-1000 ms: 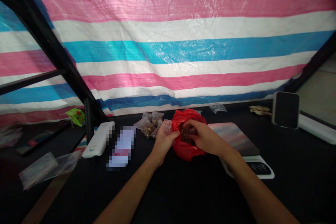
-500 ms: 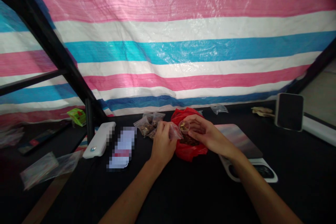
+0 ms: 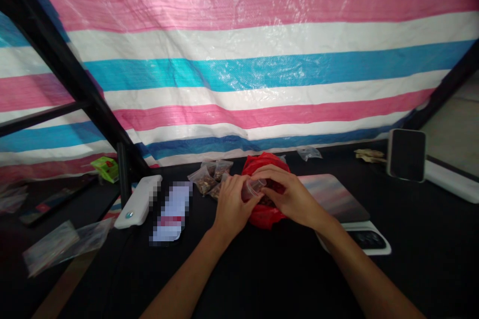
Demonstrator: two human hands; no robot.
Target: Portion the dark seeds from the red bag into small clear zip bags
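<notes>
your hands had closed in together over the red plastic bag (image 3: 264, 217) on the counter (image 3: 284, 269). your right hand (image 3: 294, 197) was curled, gripping a small clear plastic cup (image 3: 253, 188), which had tipped from upright onto its side toward your left hand (image 3: 232, 204). that hand's fingers were curled at the cup's mouth, but you could not tell whether they held anything. filled zip bags (image 3: 205, 182) lay just left.
</notes>
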